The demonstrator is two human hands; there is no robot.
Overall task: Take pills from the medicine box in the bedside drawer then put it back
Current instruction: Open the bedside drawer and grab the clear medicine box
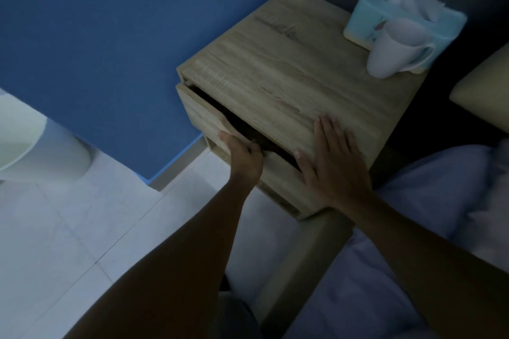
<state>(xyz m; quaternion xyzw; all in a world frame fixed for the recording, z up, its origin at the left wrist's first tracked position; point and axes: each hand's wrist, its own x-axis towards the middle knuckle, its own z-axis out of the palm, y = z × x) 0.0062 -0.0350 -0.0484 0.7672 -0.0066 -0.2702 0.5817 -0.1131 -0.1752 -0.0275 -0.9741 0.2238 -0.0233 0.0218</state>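
Note:
A wooden bedside table (pixel 292 69) stands against the blue wall. Its top drawer (pixel 201 113) is pulled out a little, showing a dark gap. My left hand (pixel 243 158) grips the top edge of the drawer front, fingers hooked into the gap. My right hand (pixel 333 162) lies flat, fingers spread, on the table top near its front right corner. The inside of the drawer is dark, and no medicine box shows.
A light blue tissue box (pixel 366 23) and a white mug (pixel 391 47) stand at the table's back right corner. A bed with pale bedding (pixel 413 228) lies to the right. White tiled floor (pixel 82 228) spreads to the left, with a pale rounded object (pixel 30 140) at the left edge.

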